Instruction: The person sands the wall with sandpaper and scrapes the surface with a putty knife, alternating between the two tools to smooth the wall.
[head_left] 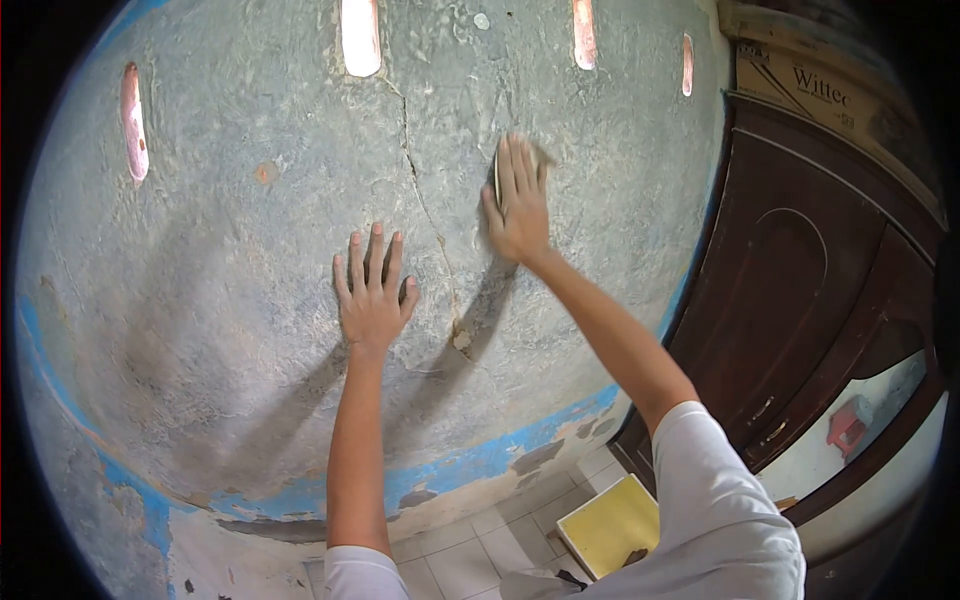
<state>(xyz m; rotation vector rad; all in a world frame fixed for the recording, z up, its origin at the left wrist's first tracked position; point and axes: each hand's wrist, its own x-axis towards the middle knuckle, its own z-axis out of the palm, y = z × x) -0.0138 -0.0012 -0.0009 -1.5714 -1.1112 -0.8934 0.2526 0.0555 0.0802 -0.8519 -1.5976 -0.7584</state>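
Observation:
A rough grey wall (250, 300) fills most of the view, with a thin crack (425, 200) running down its middle. Flat against it, left of the crack, rests my left hand (373, 300), fingers spread and nothing in it. Right of the crack and higher up, my right hand (520, 205) presses a thin, flat piece (546, 157) to the wall. Only the edges of that piece show past the fingers, and the rest is hidden under the hand. The right hand is slightly blurred.
Narrow bright slots (361, 35) cross the upper wall. A dark wooden wardrobe (770, 250) with a mirror stands at the right, a cardboard box (800, 90) on top. Below are a yellow-topped stool (610, 525) and a tiled floor (450, 560).

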